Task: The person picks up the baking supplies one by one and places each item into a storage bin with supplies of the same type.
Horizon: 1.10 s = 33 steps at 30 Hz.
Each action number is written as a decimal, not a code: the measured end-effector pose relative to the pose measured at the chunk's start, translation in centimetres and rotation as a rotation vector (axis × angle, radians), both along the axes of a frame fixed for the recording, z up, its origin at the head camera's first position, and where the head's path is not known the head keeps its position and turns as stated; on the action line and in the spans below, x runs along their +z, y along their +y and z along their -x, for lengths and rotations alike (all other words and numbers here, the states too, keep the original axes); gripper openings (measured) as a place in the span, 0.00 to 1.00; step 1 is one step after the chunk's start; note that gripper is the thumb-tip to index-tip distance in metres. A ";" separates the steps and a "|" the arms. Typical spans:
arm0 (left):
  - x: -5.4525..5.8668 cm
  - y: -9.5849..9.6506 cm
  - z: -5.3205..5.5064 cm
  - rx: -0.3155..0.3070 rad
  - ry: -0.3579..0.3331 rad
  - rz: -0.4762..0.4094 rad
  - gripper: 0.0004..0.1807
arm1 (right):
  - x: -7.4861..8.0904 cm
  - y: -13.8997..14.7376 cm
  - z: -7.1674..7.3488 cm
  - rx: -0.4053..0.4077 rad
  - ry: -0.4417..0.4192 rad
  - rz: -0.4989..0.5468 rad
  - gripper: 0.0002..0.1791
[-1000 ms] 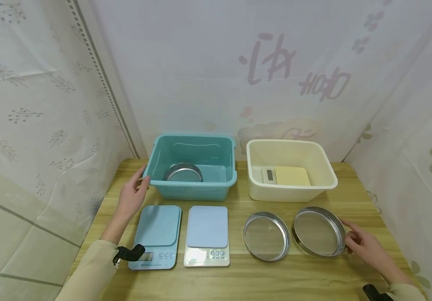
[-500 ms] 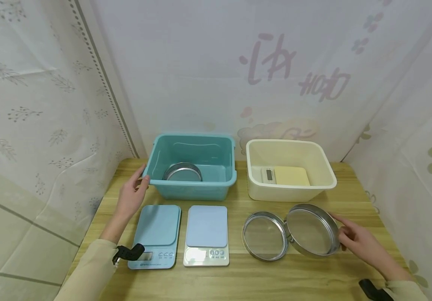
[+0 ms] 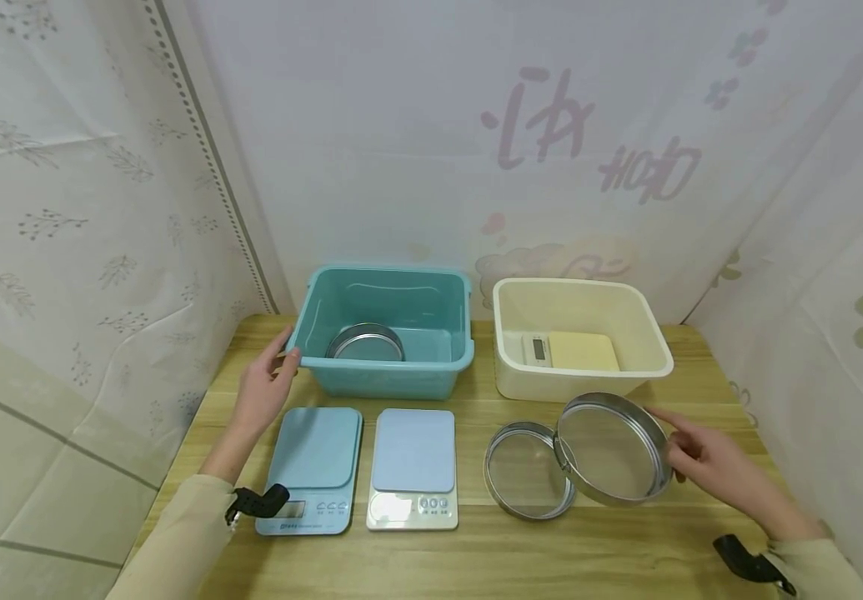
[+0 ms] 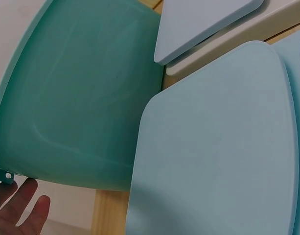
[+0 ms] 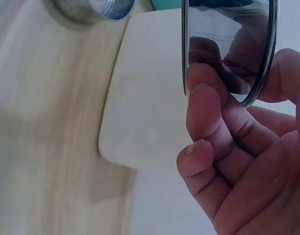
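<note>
My right hand (image 3: 712, 458) pinches the right rim of a round metal sieve (image 3: 611, 454), which is tilted above the table. Its left edge overlaps a second sieve (image 3: 527, 475) lying flat. In the right wrist view, the thumb and fingers clasp the shiny sieve wall (image 5: 228, 39). Over at the left, my left hand (image 3: 264, 390) touches the front left corner of a teal bin (image 3: 389, 383), fingers fairly straight; the left wrist view has the fingertips (image 4: 28, 185) right at its rim. Another sieve (image 3: 366, 343) rests inside that bin.
A cream bin (image 3: 574, 386) stands right of the teal one, with a yellow-topped scale (image 3: 584, 352) inside. In front of the teal bin lie a blue kitchen scale (image 3: 316, 450) and a white one (image 3: 414, 450). Fabric walls enclose the wooden table (image 3: 476, 558) on three sides.
The right hand has lifted its sieve off the table and moved it left, toward the other sieve, tilting it. My left hand has stayed at the teal bin's corner.
</note>
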<state>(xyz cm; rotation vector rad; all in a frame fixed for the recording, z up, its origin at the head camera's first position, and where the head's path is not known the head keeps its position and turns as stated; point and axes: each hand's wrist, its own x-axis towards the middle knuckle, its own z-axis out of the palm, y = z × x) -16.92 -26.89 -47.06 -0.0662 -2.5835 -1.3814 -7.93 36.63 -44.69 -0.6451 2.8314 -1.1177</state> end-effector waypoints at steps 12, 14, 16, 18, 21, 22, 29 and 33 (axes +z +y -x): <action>0.4 0.2 0.0 -0.002 -0.006 -0.020 0.31 | 2.2 -1.3 2.0 0.069 0.005 -0.011 0.31; 0.4 0.2 0.0 -0.002 -0.005 -0.021 0.31 | 2.7 -1.6 2.4 0.074 0.006 -0.012 0.31; 0.3 0.2 0.0 -0.002 -0.007 -0.019 0.31 | 3.1 -1.9 2.8 0.082 0.007 -0.009 0.31; 0.2 0.1 0.0 -0.001 -0.010 -0.016 0.31 | 3.5 -2.2 3.1 0.089 0.008 -0.015 0.31; 0.1 0.1 0.0 0.000 -0.013 -0.013 0.31 | 4.0 -2.6 3.7 0.101 0.021 -0.015 0.32; 0.0 0.1 0.0 0.000 -0.012 -0.012 0.31 | 4.2 -2.7 4.0 0.106 0.025 -0.017 0.32; 0.0 0.0 0.0 0.000 -0.005 0.000 0.31 | 4.9 -3.6 5.5 0.141 0.051 -0.008 0.33; 0.0 0.1 0.0 0.005 -0.006 0.002 0.31 | 5.6 -4.3 6.2 0.149 0.050 -0.017 0.33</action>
